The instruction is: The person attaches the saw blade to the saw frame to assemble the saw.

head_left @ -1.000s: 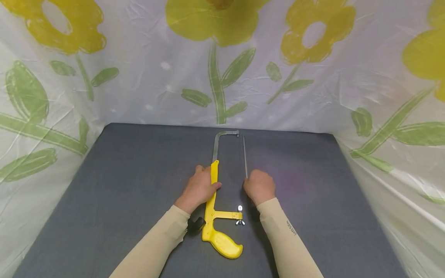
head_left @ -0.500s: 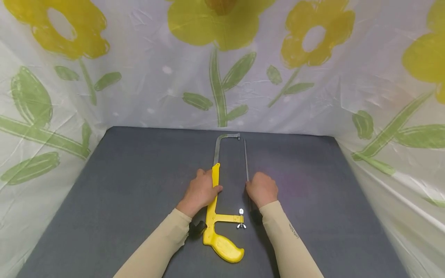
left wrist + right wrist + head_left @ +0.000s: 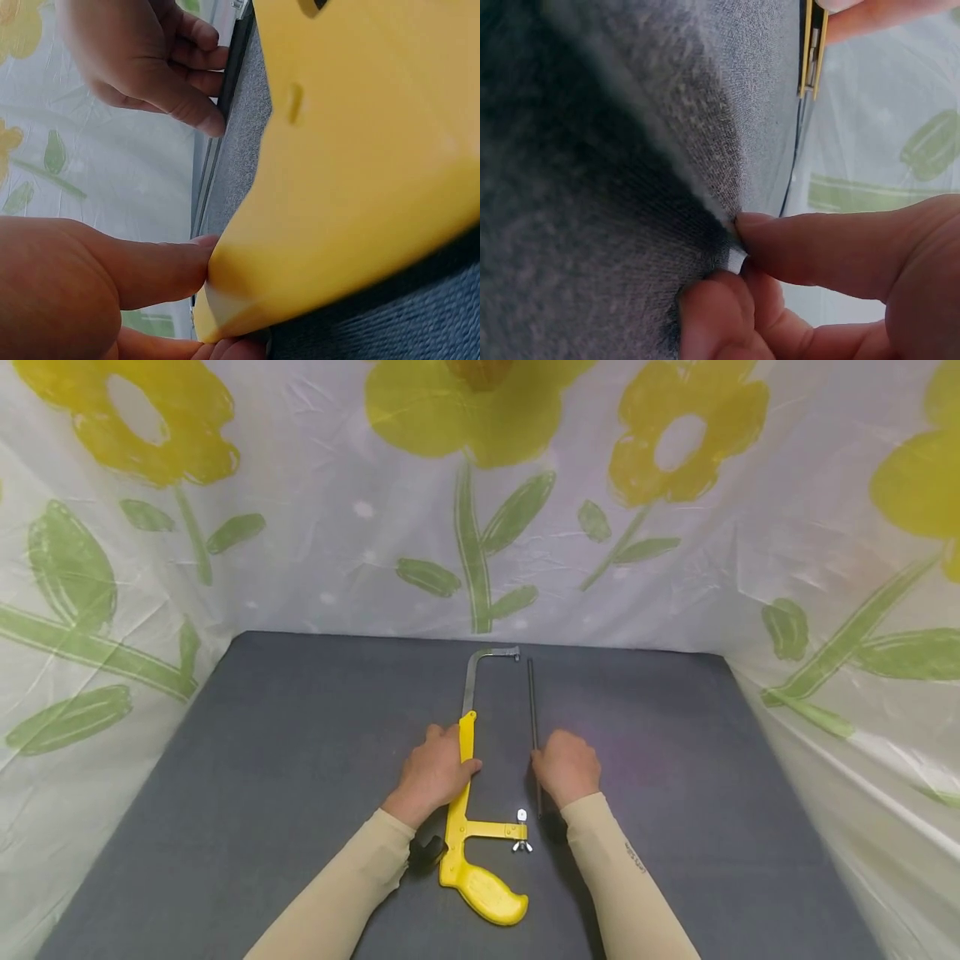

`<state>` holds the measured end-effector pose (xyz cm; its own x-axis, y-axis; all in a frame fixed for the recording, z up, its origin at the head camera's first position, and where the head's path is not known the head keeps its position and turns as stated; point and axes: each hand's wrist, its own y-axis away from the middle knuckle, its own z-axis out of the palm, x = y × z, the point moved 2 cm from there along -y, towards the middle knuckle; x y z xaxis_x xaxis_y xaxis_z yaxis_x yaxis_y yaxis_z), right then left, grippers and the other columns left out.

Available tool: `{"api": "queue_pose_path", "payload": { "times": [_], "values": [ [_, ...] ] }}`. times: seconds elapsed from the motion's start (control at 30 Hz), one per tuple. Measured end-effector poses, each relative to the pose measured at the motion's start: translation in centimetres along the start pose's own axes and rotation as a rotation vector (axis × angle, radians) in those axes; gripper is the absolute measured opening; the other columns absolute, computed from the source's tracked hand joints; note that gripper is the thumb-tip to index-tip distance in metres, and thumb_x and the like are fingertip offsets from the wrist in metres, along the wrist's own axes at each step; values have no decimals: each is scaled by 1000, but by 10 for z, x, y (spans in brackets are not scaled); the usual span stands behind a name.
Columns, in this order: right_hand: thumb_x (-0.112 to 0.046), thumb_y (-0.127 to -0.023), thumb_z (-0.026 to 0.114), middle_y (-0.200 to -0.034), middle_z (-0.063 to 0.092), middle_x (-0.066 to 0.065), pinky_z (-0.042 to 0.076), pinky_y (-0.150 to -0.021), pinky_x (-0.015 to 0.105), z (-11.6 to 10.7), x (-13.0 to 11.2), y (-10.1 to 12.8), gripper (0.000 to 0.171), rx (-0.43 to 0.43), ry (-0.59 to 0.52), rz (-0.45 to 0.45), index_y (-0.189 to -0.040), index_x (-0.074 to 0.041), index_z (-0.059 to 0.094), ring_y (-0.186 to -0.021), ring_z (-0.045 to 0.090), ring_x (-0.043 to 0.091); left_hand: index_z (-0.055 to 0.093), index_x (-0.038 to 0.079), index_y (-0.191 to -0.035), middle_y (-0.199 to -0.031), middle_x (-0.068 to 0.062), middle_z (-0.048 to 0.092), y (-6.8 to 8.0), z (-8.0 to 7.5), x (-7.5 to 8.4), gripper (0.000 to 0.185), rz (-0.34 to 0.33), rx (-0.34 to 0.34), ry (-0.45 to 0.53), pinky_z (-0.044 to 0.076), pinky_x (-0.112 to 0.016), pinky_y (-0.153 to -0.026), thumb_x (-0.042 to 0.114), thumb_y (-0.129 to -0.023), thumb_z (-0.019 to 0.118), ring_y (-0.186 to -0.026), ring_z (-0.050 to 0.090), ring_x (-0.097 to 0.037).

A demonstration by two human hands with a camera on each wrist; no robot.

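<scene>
My left hand point(image 3: 433, 771) is resting on the yellow plastic hacksaw frame point(image 3: 465, 827), fingers curling over its long yellow bar and the thumb pressing against its edge, as the left wrist view is showing from close up. My right hand point(image 3: 566, 766) is pinching the thin dark metal saw blade point(image 3: 533, 706) between the thumb and curled fingers, near the blade's closer end; the right wrist view is showing the fingertips point(image 3: 772, 232) closing together right at the desk surface.

The blade is lying loose on the desk, running straight away from me, just beside the frame and roughly parallel to it, not hooked onto either end. The frame is lying flat in the middle of the desk: its chunky yellow pistol-style grip point(image 3: 487, 893) is pointing toward me, a grey metal arm point(image 3: 472, 681) is extending from the yellow bar to the far side and bending over into a short hook. A small silver wing nut point(image 3: 519, 843) is sitting at the end of the short yellow crossbar near the grip, between my two forearms.

Everything is lying on the dark grey fabric-covered desk point(image 3: 262, 760). A white plastic sheet printed with yellow flowers and green leaves point(image 3: 480, 502) is hanging around the desk on the left, far and right sides.
</scene>
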<state>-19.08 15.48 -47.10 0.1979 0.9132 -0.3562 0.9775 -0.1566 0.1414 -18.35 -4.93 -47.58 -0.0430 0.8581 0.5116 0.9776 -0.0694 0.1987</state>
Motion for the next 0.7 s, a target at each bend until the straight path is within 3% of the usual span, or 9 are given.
{"api": "queue_pose_path", "payload": {
  "times": [0.33, 0.43, 0.57, 0.7],
  "values": [
    [-22, -95, 73, -56, 49, -2, 39, -53, 36, -2, 3, -3, 47, -1, -116, -17, -53, -16, 54, -56, 52, 22, 56, 3, -151, -120, -18, 57, 0, 0, 1, 66, -8, 9, -3, 55, -39, -70, 34, -98, 81, -79, 61, -27],
    [-23, -95, 76, -58, 55, -3, 39, -54, 32, -3, 6, -5, 37, -29, -173, -19, -62, -14, 62, -56, 54, 18, 56, 3, -152, -119, -18, 56, 0, -1, 2, 66, -9, 9, 1, 55, -38, -69, 34, -98, 81, -78, 61, -26],
    [-23, -96, 79, -70, 68, 1, 44, -60, 31, -3, 10, -8, 18, -71, -216, -11, -84, -11, 73, -63, 63, 17, 57, 3, -150, -117, -18, 56, 1, -2, 2, 65, -10, 7, 8, 55, -36, -67, 33, -98, 81, -76, 60, -25],
    [-22, -98, 78, -74, 70, 4, 46, -60, 32, -4, 11, -10, 16, -111, -230, -9, -89, -9, 75, -64, 65, 17, 58, 3, -149, -117, -18, 56, 1, -2, 2, 63, -9, 6, 13, 55, -35, -66, 32, -98, 81, -75, 60, -24]
  ]
}}
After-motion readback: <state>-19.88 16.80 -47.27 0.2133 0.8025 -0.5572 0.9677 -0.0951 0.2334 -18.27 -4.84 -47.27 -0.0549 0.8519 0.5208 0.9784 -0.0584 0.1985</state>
